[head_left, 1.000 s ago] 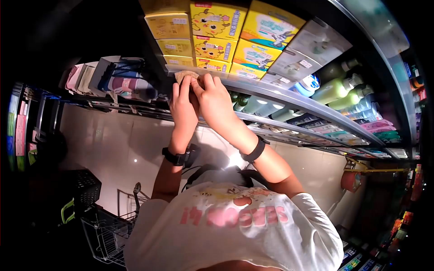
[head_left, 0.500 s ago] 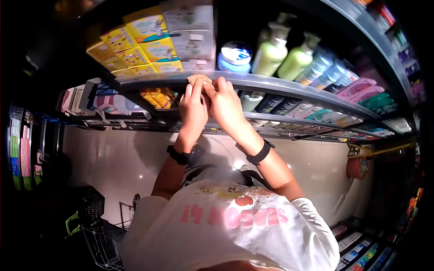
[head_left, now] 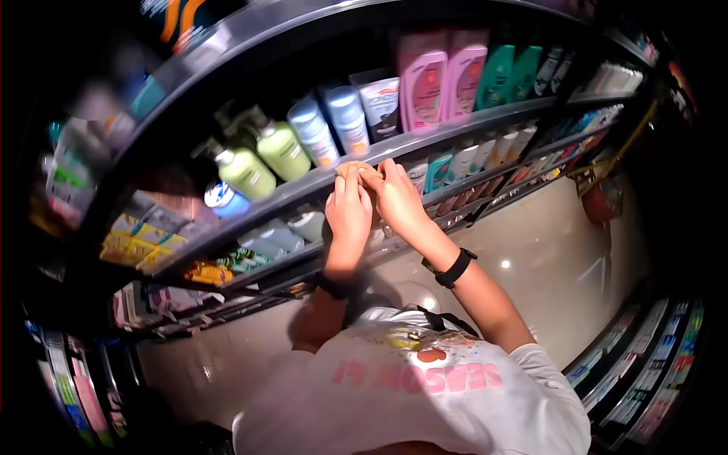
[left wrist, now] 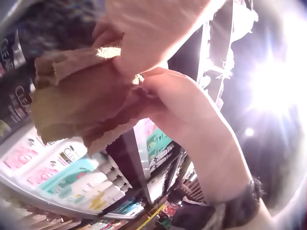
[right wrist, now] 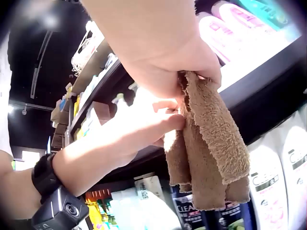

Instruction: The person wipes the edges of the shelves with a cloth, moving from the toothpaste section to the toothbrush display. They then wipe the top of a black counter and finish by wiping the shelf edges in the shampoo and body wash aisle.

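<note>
A folded brown terry cloth (right wrist: 216, 139) hangs from both hands at the front edge of a shelf (head_left: 462, 130). My left hand (head_left: 349, 220) pinches it from one side, fingers bent over its top. Close beside it, my right hand (head_left: 400, 199) grips the same cloth with thumb and fingers. From the left wrist view, the cloth's loose folds (left wrist: 76, 100) droop below the fingers. Just behind the hands stand blue-capped bottles (head_left: 347, 121) and a dark-and-white tube (head_left: 381, 106).
Green pump bottles (head_left: 246, 173) and a blue jar (head_left: 226, 199) stand left on the shelf, with yellow boxes (head_left: 140, 246) beyond. Pink bottles (head_left: 422, 87) and teal bottles (head_left: 497, 72) are to the right. A lower shelf holds more bottles (head_left: 464, 161). Tiled floor (head_left: 523, 250) lies below.
Both hands have moved right along the shelf edge with the cloth, from the yellow boxes past the jar and pump bottles to the blue-capped bottles. The head view has turned with them.
</note>
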{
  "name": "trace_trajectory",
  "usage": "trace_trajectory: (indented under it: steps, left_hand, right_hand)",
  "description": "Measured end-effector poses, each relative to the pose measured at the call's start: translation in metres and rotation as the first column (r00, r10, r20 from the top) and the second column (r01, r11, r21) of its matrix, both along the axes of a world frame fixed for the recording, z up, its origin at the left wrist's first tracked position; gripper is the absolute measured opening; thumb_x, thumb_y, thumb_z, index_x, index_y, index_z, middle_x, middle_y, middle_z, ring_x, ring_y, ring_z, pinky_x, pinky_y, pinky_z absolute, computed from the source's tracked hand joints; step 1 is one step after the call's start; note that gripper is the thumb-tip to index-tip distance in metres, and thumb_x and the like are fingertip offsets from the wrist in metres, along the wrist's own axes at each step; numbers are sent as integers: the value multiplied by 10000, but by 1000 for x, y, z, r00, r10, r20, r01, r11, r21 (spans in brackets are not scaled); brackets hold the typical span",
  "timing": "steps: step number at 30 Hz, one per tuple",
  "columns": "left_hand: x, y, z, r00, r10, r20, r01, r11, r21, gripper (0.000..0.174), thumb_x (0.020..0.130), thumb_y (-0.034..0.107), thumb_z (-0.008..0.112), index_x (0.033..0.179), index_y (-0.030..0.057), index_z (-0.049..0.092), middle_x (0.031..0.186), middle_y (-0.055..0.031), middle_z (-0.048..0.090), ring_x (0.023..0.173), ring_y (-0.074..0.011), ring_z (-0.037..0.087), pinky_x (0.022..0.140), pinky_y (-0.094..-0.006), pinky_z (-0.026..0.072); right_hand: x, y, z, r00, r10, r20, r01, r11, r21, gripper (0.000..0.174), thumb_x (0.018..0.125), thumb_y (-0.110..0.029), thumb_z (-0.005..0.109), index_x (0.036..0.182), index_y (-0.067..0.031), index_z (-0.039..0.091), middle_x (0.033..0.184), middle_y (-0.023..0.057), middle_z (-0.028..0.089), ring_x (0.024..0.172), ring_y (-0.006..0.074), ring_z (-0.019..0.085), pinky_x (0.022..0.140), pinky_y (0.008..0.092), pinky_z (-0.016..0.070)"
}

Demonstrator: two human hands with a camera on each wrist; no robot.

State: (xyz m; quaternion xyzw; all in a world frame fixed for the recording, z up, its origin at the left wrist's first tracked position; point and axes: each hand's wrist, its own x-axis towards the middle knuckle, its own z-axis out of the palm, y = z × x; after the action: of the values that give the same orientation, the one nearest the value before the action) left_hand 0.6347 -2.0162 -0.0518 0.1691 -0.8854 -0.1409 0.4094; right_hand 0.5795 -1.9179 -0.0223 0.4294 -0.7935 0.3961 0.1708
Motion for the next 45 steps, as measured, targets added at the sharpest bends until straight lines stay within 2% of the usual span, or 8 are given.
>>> trace_trajectory:
  steps: [8, 12, 13, 17, 30, 38, 42, 45]
  left_hand:
    - [-72, 63, 9, 977, -153, 148, 143, 987, 77, 371, 796, 112, 554, 1157, 33, 518, 981, -189, 570, 768, -387, 592, 644, -438, 485]
    - [-110, 96, 8, 970, -226, 94, 221, 974, 58, 383, 788, 106, 553, 1160, 24, 514, 996, -186, 571, 764, -391, 594, 642, -442, 485]
    - [-122, 105, 7, 968, -230, 104, 224, 972, 65, 390, 787, 108, 554, 1165, 23, 512, 998, -192, 571, 766, -393, 595, 643, -444, 485]
    - [-164, 140, 4, 953, -280, 120, 273, 959, 73, 392, 792, 91, 550, 1174, 14, 508, 981, -182, 581, 732, -379, 603, 608, -426, 495]
    - [-313, 255, 25, 590, -788, 175, 720, 612, 328, 391, 801, 55, 546, 1182, -9, 487, 956, -222, 575, 741, -392, 581, 607, -433, 469]
    - [-370, 312, 32, 642, -766, -14, 758, 638, -133, 414, 713, -1, 590, 1123, -33, 547, 912, -138, 594, 649, -297, 547, 589, -375, 452]
    - [-388, 326, 46, 714, -686, -141, 661, 726, -189, 539, 773, -2, 580, 1260, -67, 358, 1006, -214, 541, 850, -353, 555, 750, -421, 464]
    - [-390, 351, 72, 770, -528, -358, 634, 697, 336, 586, 750, -16, 602, 1268, -22, 329, 1127, -182, 485, 984, -259, 518, 878, -354, 413]
  right_hand:
    - [-59, 63, -18, 986, -136, 95, 147, 981, -125, 238, 841, -148, 552, 1053, -62, 619, 873, 151, 493, 832, 324, 495, 714, 391, 431]
    - [-83, 102, 4, 909, -160, 385, 206, 975, -82, 258, 831, -142, 561, 1074, -89, 630, 894, 138, 501, 861, 326, 512, 727, 385, 450]
    - [-101, 108, -16, 966, -213, 147, 222, 974, -53, 278, 819, -136, 568, 1088, -95, 626, 907, 142, 505, 861, 329, 514, 728, 388, 453]
    - [-142, 151, -13, 968, -222, 114, 225, 974, -13, 369, 769, -71, 582, 1136, -97, 608, 941, 143, 515, 880, 331, 518, 749, 379, 452]
    - [-273, 289, -17, 916, -287, 281, 331, 935, -124, 405, 704, 117, 480, 1065, -20, 602, 991, 157, 514, 820, 290, 552, 716, 311, 466]
    - [-343, 357, 5, 944, -22, 329, 152, 915, -373, 332, 759, -4, 618, 1077, 6, 522, 1033, 132, 543, 941, 224, 550, 827, 292, 437]
    - [-389, 377, 20, 948, 241, 209, -122, 878, -462, 275, 800, 37, 554, 1057, -12, 469, 1022, 143, 534, 937, 214, 537, 840, 308, 435]
    - [-416, 381, 48, 836, 505, 216, -256, 706, -660, 172, 815, 80, 502, 956, -16, 498, 1027, 144, 551, 812, 171, 565, 702, 250, 465]
